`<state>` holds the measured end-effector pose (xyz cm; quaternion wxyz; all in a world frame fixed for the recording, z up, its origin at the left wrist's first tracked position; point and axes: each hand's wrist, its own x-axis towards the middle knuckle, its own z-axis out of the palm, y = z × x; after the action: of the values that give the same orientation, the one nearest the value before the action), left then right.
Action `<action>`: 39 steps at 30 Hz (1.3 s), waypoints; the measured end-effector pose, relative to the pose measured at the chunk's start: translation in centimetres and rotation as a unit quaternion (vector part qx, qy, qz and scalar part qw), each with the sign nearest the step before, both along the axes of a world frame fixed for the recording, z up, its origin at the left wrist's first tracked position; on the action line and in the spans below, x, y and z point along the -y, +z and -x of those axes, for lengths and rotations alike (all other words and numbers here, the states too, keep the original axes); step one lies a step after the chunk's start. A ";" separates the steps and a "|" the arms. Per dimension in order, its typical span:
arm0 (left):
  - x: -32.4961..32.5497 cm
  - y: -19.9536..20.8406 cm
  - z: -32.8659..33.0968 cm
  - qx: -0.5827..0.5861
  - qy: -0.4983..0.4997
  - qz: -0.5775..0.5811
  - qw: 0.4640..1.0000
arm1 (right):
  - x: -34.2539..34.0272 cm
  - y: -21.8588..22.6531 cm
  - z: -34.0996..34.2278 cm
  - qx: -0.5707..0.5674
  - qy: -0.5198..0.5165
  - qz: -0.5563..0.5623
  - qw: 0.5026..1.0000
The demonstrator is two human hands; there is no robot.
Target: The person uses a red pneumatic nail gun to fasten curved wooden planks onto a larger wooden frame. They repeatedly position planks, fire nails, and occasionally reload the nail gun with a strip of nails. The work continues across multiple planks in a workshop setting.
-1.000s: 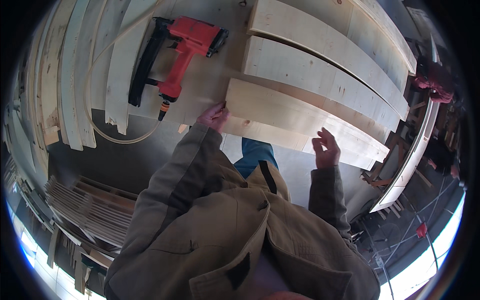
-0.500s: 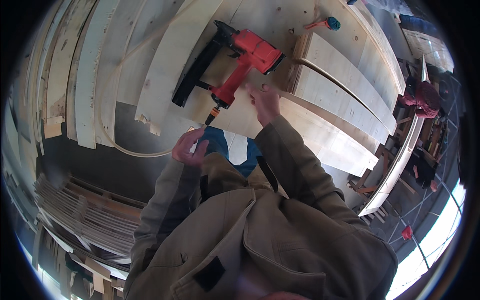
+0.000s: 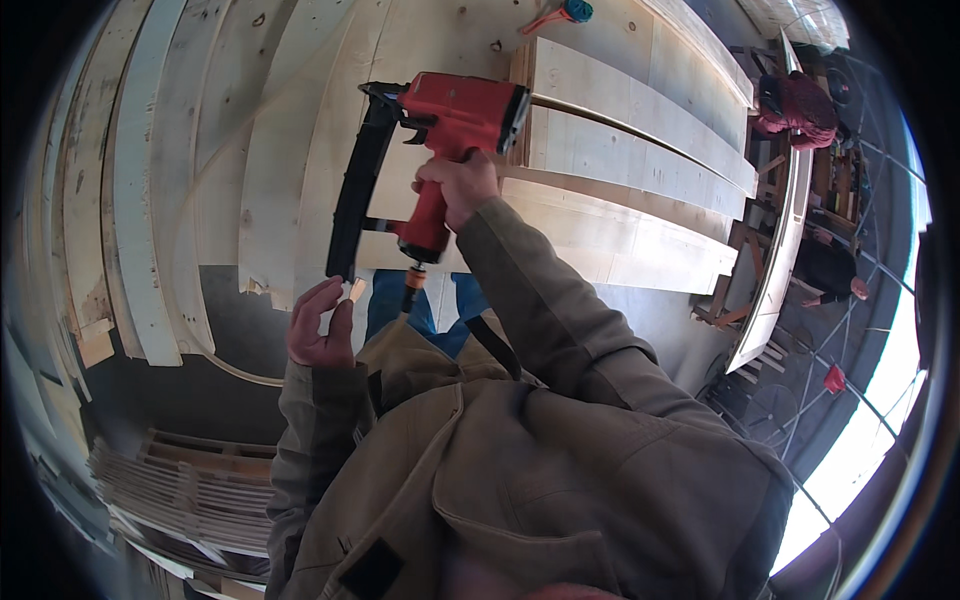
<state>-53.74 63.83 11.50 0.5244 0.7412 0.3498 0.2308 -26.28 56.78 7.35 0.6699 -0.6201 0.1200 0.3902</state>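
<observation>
My right hand (image 3: 465, 187) is wrapped round the handle of a red pneumatic nail gun (image 3: 460, 108). Its black magazine (image 3: 360, 190) points toward me, on the left side of the handle. At the base of the handle, an orange-and-black air fitting (image 3: 412, 288) joins the hose. My left hand (image 3: 322, 325) is beside the lower end of the magazine, fingers curled and thumb apart. Its fingertips are close to that end; whether they touch it I cannot tell. Pale wooden boards (image 3: 335, 130) lie beneath the gun.
Stacked planks (image 3: 640, 150) lie to the right. A red-and-teal tool (image 3: 560, 14) rests at the far side. The pale air hose (image 3: 205, 350) loops at left. Wooden slats (image 3: 200, 490) are piled at lower left. Another person in dark red (image 3: 797, 110) is at far right.
My right hand has closed round the nail gun's handle, and the gun has turned more upright. My left hand has moved from the air fitting to the magazine's lower end. The view has shifted.
</observation>
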 end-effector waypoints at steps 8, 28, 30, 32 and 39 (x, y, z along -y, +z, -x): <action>0.6 0.2 -8.1 0.029 -0.191 -0.001 0.981 | 16.2 14.0 -4.3 0.199 0.135 0.071 0.968; 6.5 -13.8 -22.6 -0.083 -0.476 -0.125 0.866 | 30.1 14.7 -0.9 0.044 0.121 0.258 0.957; 6.6 -14.1 -22.5 -0.072 -0.485 -0.121 0.863 | 29.1 14.8 -0.5 0.035 0.115 0.280 0.952; 6.3 -14.3 -22.6 -0.066 -0.487 -0.132 0.861 | 27.8 14.5 -0.2 0.036 0.111 0.294 0.949; 6.2 -14.8 -22.4 -0.062 -0.492 -0.115 0.861 | 24.6 14.4 1.0 0.069 0.088 0.301 0.947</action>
<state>-31.31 57.67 -3.25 0.4583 0.8845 -0.0578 -0.0656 -27.29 32.18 21.78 0.4212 -0.8265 0.1305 0.3499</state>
